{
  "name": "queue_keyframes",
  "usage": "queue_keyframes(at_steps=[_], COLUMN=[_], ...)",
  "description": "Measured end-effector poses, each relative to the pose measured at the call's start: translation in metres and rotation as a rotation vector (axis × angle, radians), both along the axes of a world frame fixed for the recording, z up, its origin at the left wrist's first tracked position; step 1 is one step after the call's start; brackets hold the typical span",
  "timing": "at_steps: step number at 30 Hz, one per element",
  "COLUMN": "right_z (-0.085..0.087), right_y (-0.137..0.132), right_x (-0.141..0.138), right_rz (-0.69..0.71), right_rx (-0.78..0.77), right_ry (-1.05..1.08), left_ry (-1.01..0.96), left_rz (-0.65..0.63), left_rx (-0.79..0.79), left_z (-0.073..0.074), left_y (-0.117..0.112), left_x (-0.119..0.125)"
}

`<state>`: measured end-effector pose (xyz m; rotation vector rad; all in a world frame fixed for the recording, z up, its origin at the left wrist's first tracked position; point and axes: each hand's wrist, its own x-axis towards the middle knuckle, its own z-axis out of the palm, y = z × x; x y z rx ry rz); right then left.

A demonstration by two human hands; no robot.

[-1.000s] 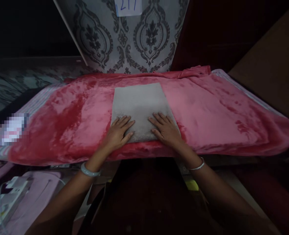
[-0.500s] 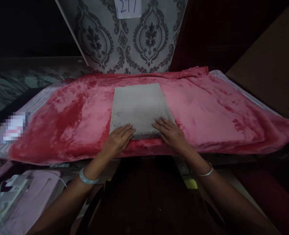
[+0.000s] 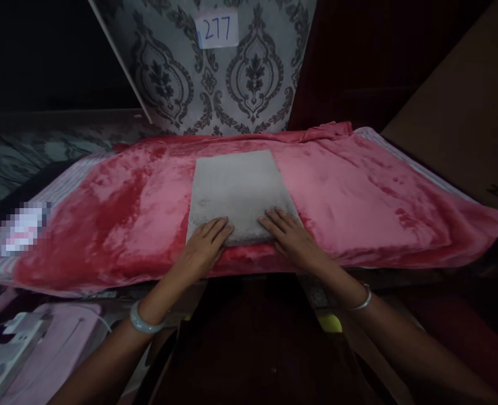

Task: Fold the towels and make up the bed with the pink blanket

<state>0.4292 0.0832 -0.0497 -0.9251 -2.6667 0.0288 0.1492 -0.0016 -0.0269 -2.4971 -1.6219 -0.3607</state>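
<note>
A folded grey cloth lies flat in the middle of a pink plush blanket that covers a table. My left hand rests palm down on the cloth's near left corner, fingers stretched out. My right hand lies flat on the near right corner, fingers spread. Neither hand grips anything. Each wrist wears a bangle.
A patterned grey panel with a paper label reading 277 stands behind the table. A brown board leans at the right. A pink object with white cables sits low at the left. A striped sheet shows under the blanket.
Both hands slid back toward me from the middle of the cloth's near part to its near edge. The camera tilted slightly, so the label now shows fully.
</note>
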Motion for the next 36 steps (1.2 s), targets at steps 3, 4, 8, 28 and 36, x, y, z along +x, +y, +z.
queue_keyframes(at_steps=[3, 4, 8, 28, 36], right_z=[0.000, 0.001, 0.007, 0.028, 0.014], right_y=[0.001, 0.002, 0.006, 0.030, 0.055], right_x=[0.000, 0.000, 0.004, -0.070, -0.046], right_rz=[0.004, 0.011, 0.066, -0.023, -0.109], right_rx=[0.044, 0.057, 0.081, -0.075, -0.120], right_ry=[-0.003, -0.005, -0.007, -0.100, -0.056], left_ry=[0.023, 0.031, 0.039, -0.006, -0.009], left_rz=[0.041, 0.040, -0.018, 0.240, 0.231], left_rx=[0.012, 0.019, 0.054, -0.078, -0.070], left_z=[0.003, 0.003, -0.003, 0.003, -0.006], left_y=[0.001, 0.001, 0.003, 0.053, 0.050], left_x=[0.006, 0.008, 0.008, 0.028, 0.022])
